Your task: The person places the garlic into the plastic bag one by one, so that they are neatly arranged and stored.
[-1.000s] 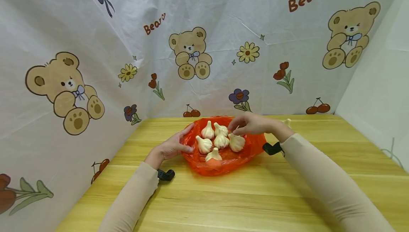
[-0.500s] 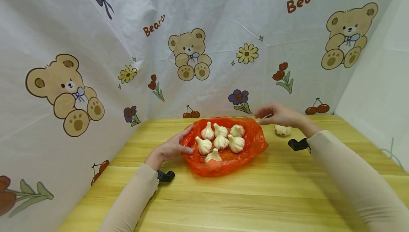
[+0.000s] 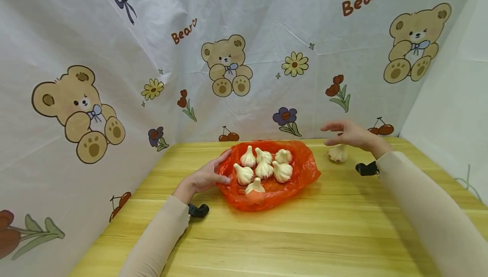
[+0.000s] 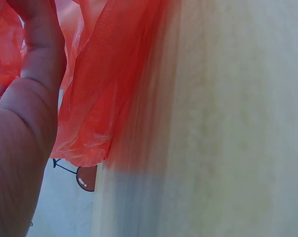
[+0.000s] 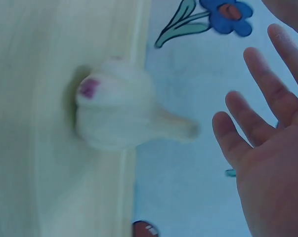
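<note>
A crumpled red plastic bag (image 3: 306, 169) lies spread open on the table, with several garlic bulbs (image 3: 264, 168) inside it. One of those, the garlic bulb at the front (image 3: 254, 185), is partly covered by the bag's film. My left hand (image 3: 203, 177) grips the bag's left rim, thumb on the inner side; its other fingers are partly hidden. Over to the right, my right hand (image 3: 352, 135) hovers above a lone garlic bulb (image 3: 337, 155) with spread fingers and holds nothing. In the right wrist view this garlic bulb (image 5: 116, 108) stands stem up, apart from the fingers.
The wooden table (image 3: 267, 243) ends at the back against a white cloth (image 3: 259, 112) printed with bears and flowers. A white wall (image 3: 453, 99) bounds the right side, where a thin cord (image 3: 468, 184) shows near the table's edge.
My right hand has moved right, from over the bag to over the lone garlic bulb, uncovering a bulb at the bag's back right. The left hand has stayed on the rim.
</note>
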